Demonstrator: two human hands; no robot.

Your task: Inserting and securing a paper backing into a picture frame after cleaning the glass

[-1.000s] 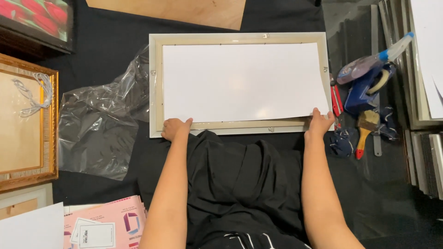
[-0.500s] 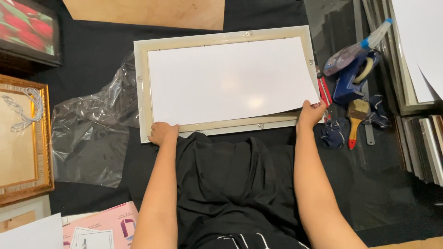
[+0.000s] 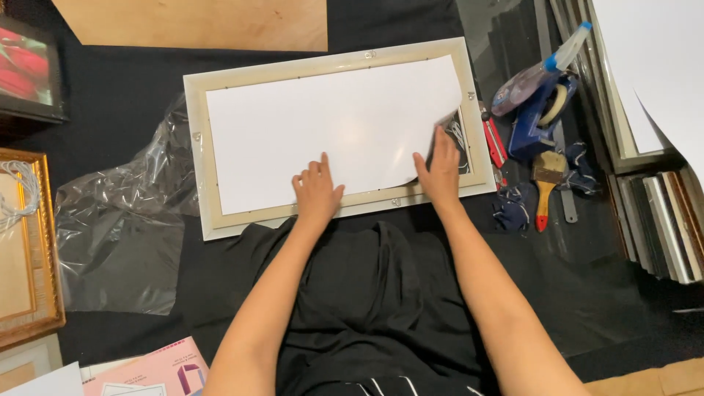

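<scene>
A cream picture frame (image 3: 192, 139) lies face down on the black cloth in front of me. A white sheet (image 3: 323, 125) lies in its back opening. My left hand (image 3: 317, 192) rests flat on the sheet's near edge, fingers spread. My right hand (image 3: 442, 169) presses on the sheet's lower right corner, which curls up and uncovers a dark gap with wire inside the frame.
Crumpled clear plastic (image 3: 121, 227) lies left of the frame. A gold frame (image 3: 29, 249) sits at the far left. To the right are a blue tape dispenser (image 3: 539, 110), a brush with a red handle (image 3: 546, 187), a red cutter (image 3: 495, 143) and stacked frames (image 3: 660, 220). A wooden board (image 3: 191, 22) lies behind.
Both hands left the frame's lower corners and moved inward onto the white sheet. The sheet's lower right corner now curls up. The view shifted so the frame sits more to the right.
</scene>
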